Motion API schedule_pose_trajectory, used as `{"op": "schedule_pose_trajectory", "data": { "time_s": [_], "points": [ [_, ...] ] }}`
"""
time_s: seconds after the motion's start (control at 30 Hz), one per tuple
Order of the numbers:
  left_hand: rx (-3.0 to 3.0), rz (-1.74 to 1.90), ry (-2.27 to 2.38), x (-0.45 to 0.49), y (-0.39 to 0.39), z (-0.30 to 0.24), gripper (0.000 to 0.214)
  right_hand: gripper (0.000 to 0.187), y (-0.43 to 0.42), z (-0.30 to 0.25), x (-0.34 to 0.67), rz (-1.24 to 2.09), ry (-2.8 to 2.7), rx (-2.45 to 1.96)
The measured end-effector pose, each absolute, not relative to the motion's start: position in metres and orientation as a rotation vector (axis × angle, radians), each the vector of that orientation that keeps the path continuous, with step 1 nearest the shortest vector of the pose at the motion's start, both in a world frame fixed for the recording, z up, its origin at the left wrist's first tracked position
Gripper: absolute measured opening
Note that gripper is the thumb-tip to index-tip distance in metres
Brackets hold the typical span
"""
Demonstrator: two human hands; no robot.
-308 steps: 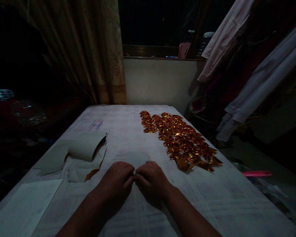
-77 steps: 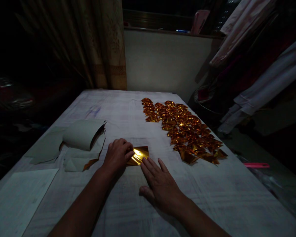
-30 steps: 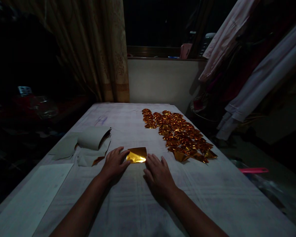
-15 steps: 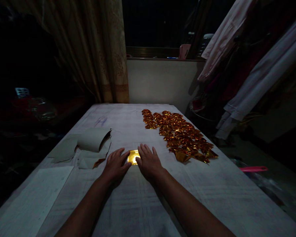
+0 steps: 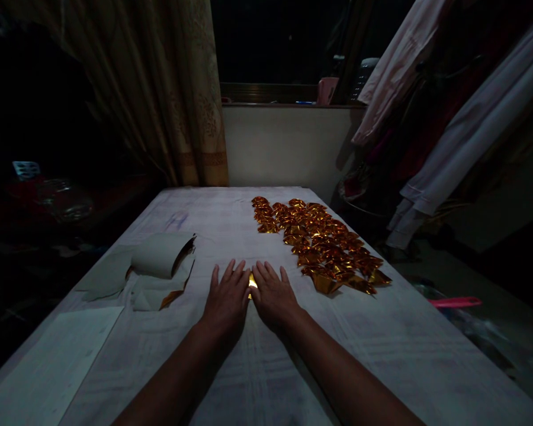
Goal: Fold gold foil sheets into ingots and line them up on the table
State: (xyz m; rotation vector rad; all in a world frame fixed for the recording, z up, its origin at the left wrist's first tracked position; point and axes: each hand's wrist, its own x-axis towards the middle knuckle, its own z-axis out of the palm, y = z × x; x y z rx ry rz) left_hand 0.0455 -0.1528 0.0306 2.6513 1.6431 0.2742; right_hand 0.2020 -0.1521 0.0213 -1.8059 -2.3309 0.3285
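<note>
A small piece of shiny gold foil paper [image 5: 251,286] lies flat on the cloth-covered table [image 5: 257,367], mostly hidden beneath my hands. My left hand [image 5: 228,294] rests palm down on its left part, fingers stretched out and a little apart. From the right, my right hand [image 5: 273,293] lies over the other side, also with extended fingers. Only a narrow gold strip shows between the two thumbs. Right of my hands, many folded gold foil pieces [image 5: 322,242] are spread in a cluster.
Curled grey-backed sheets [image 5: 157,257] with a gold underside lie on the left, above a flat white sheet [image 5: 80,355]. A curtain [image 5: 195,106] hangs behind the table. Clothes [image 5: 462,124] hang at the right, and a pink handle [image 5: 455,302] sticks out by the table's right edge.
My left hand has moved right and onto the foil paper, flattening out and covering most of it. My right hand stays nearly in place. The view has shifted slightly.
</note>
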Motion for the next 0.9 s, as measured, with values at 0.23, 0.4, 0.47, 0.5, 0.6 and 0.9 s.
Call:
{"op": "schedule_pose_trajectory", "data": {
  "time_s": [0.23, 0.4, 0.47, 0.5, 0.6, 0.9],
  "points": [
    [2.548, 0.043, 1.668, 0.032, -0.148, 0.013, 0.053, 0.056, -0.151, 0.023, 0.202, 0.364, -2.312, -1.795],
    [2.600, 0.031, 1.676, 0.021, -0.146, 0.006, 0.054, 0.057, -0.153, 0.023, 0.202, 0.399, -2.309, -1.829],
    [2.627, 0.052, 1.681, 0.021, -0.146, 0.003, 0.054, 0.056, -0.148, 0.024, 0.203, 0.388, -2.308, -1.828],
    [2.637, 0.064, 1.685, 0.021, -0.146, 0.002, 0.053, 0.055, -0.143, 0.025, 0.204, 0.379, -2.301, -1.838],
    [2.654, 0.087, 1.679, 0.022, -0.146, 0.002, 0.053, 0.051, -0.115, 0.030, 0.208, 0.318, -2.231, -1.911],
    [2.630, 0.107, 1.704, 0.025, -0.148, 0.006, 0.053, 0.046, -0.026, 0.032, 0.213, 0.106, -2.035, -2.072]
  ]
}}
